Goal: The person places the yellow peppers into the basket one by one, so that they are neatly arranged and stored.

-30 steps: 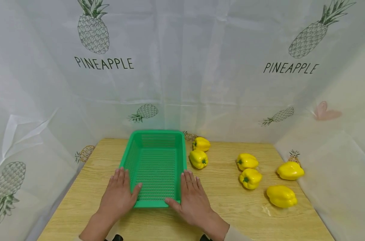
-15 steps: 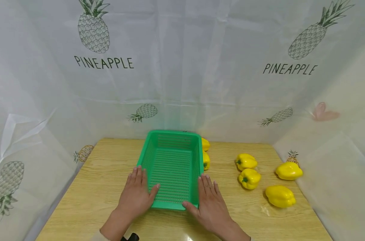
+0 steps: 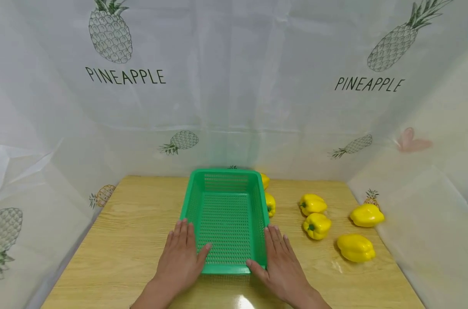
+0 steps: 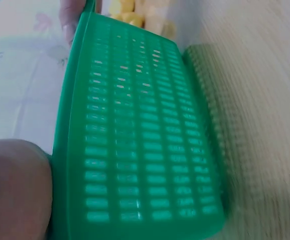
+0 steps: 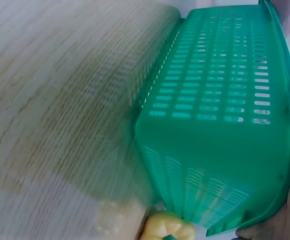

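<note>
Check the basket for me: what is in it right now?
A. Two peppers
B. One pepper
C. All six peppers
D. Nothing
D: the green basket shows only bare mesh inside, and all the yellow peppers lie on the table to its right.

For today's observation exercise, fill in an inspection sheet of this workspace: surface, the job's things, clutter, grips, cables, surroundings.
Surface: wooden table, light grain, glare spot at the near edge.
Job's things: green basket, perforated, nothing inside it.
Clutter: six yellow peppers to the basket's right; two are partly hidden behind its right wall, the nearest pepper lies apart.
Grips: left hand and right hand hold the basket's near corners, thumbs over the rim.
Cables: nothing seen.
Surroundings: white pineapple-print sheet on three sides.
</note>
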Demonstrator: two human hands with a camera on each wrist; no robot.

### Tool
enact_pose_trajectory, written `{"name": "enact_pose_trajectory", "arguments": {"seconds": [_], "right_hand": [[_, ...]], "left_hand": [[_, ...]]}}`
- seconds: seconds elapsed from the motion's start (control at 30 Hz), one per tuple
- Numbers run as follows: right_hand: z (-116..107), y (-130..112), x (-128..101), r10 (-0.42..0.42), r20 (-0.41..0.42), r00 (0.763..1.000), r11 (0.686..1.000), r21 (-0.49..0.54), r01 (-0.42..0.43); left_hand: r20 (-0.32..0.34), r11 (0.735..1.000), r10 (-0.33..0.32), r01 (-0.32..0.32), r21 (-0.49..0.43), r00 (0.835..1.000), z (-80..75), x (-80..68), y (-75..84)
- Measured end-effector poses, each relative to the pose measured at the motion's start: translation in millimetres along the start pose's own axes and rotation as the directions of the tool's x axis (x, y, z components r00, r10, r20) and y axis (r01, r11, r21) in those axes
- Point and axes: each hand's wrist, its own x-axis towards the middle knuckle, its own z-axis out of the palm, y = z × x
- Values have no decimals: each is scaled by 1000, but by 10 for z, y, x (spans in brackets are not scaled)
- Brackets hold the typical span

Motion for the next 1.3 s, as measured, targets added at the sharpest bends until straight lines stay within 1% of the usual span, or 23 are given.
{"name": "enact_pose_trajectory", "arguments": {"seconds": [0.17,0.27,0.4,0.6,0.73,0.9,1.0,1.1,1.3], "right_hand": [[17,-15,27,-23,4,1000,1000,-11,23],[29,-37,43,-31,7,1000,999,-15,31],[43,-84,73,-36,11,999,999,-6,36],[74,-163,109,-48,32,998,999,4,48],[107,-237,144,-58,61,996,998,14,57],[148,-313,175,-69,95,993,997,22,67],[149,-329,165,-65,98,993,998,11,64],[148,-332,156,-62,98,993,998,-4,63],[149,-337,161,-69,87,994,997,-14,70]], "left_hand": [[15,999,30,-30,-15,999,-75,-87,-162],[26,998,49,-48,-38,998,-121,-103,-284],[33,994,92,-90,-63,995,-183,-114,-472],[35,986,164,-163,-29,986,-274,-99,-737],[34,986,167,-167,3,985,-309,-115,-863],[24,987,158,-158,33,987,-336,-180,-937],[34,987,162,-162,20,986,-342,-191,-950],[50,985,172,-173,10,984,-349,-173,-961],[78,984,176,-176,-7,981,-402,-81,-996]]}}
